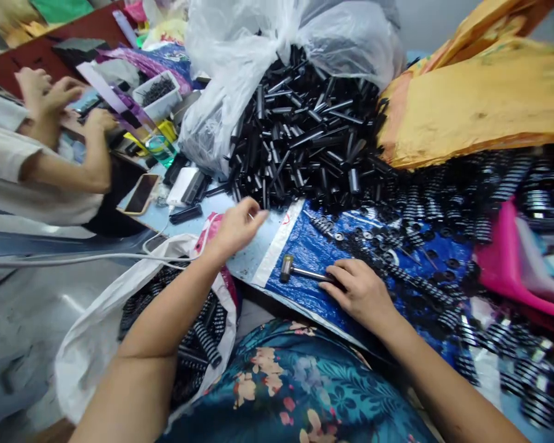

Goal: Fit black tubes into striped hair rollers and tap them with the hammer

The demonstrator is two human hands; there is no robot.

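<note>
My left hand (239,229) is over the light blue tabletop at the near edge of a big heap of black tubes (300,135). Its fingers are curled towards the thumb; what they hold, if anything, is too small to make out. My right hand (362,292) is closed round the dark handle end of a small hammer (307,273), which lies low over a blue plastic sheet (286,237) with its head pointing left. Small black discs and ribbed black rollers (425,286) are scattered on the sheet beyond my right hand.
An open white sack (80,351) with ribbed black pieces stands below my left arm. A phone (141,194), a white charger (184,186) and a cable lie left. Yellow sacking (480,98) and a pink basket (508,264) are right. Another person's hands (50,92) work at far left.
</note>
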